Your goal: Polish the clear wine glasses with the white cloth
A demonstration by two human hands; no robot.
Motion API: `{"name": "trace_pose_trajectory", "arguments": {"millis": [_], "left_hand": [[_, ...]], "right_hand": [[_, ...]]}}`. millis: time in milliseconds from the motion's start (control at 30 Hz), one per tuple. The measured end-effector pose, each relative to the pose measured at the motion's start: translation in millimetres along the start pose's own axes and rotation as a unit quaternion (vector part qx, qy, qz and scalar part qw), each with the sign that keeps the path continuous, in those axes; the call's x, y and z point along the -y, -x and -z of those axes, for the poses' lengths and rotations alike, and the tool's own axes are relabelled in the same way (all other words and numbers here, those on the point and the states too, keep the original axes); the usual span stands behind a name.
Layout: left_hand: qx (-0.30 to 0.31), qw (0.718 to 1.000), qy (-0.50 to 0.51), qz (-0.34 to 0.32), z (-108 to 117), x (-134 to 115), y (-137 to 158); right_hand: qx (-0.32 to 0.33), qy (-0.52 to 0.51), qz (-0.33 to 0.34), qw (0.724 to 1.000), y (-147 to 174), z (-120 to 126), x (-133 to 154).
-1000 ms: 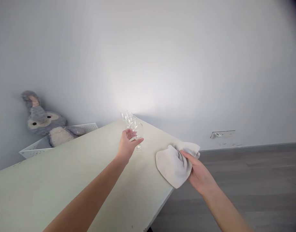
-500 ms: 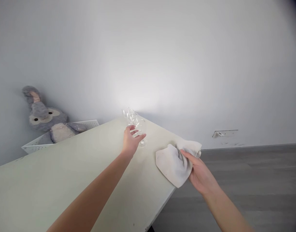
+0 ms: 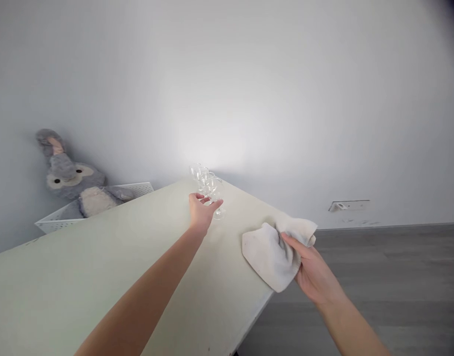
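Note:
A row of clear stemmed glasses (image 3: 201,176) stands upright near the far corner of the pale table (image 3: 138,277). My left hand (image 3: 201,212) has its thumb and fingers around the nearest wine glass (image 3: 215,186), whose foot looks to be on or just over the tabletop. My fingers partly hide its bowl and stem. At the right, my right hand (image 3: 313,272) grips a bunched white cloth (image 3: 269,254), thumb on top. The cloth hangs over the table's right edge, and the fingers beneath it are partly hidden.
Behind the table's left edge, a grey plush rabbit (image 3: 74,180) sits in a white perforated basket (image 3: 51,222). A plain wall (image 3: 249,89) rises behind, with a small bracket (image 3: 338,205) low on the right. Grey flooring (image 3: 390,277) lies beyond the table's right edge.
The nearest glass has moved slightly back toward the others, with my left hand around it. My right hand and the cloth have shifted a little to the right. The view has turned slightly.

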State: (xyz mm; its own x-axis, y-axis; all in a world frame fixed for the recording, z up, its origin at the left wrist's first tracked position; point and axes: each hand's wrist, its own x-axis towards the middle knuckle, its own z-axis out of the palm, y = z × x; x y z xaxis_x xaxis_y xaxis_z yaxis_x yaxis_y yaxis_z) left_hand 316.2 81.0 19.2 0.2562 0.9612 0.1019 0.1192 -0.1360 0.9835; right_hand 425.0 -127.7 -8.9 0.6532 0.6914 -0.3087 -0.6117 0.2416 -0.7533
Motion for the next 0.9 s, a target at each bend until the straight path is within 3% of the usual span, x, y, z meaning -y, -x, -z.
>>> {"name": "trace_pose_trajectory", "arguments": {"millis": [167,300,333,400,500,567,733,900], "left_hand": [[-0.002,1.000,0.010,0.000,-2,1,4],[0.001,1.000,0.020,-0.016,6,3,33],[0.030,0.999,0.034,-0.018,12,4,43],[0.154,0.984,0.090,-0.006,27,4,66],[0.360,0.918,0.158,0.052,59,3,97],[0.396,0.902,0.146,0.092,83,2,113],[0.294,0.948,0.077,0.096,150,-2,130],[0.177,0.980,-0.004,0.090,216,-4,142]], "right_hand": [[0.024,0.000,-0.009,1.000,-3,8,-2],[0.060,-0.005,-0.062,0.996,7,6,-2],[0.074,-0.005,-0.083,0.994,10,2,-3],[0.108,-0.001,-0.117,0.987,18,-9,-6],[0.174,0.012,-0.118,0.978,25,-32,-13],[0.222,0.023,-0.101,0.969,26,-49,-17],[0.268,0.043,-0.088,0.958,20,-91,-25],[0.291,0.076,-0.168,0.939,18,-135,-45]]}}
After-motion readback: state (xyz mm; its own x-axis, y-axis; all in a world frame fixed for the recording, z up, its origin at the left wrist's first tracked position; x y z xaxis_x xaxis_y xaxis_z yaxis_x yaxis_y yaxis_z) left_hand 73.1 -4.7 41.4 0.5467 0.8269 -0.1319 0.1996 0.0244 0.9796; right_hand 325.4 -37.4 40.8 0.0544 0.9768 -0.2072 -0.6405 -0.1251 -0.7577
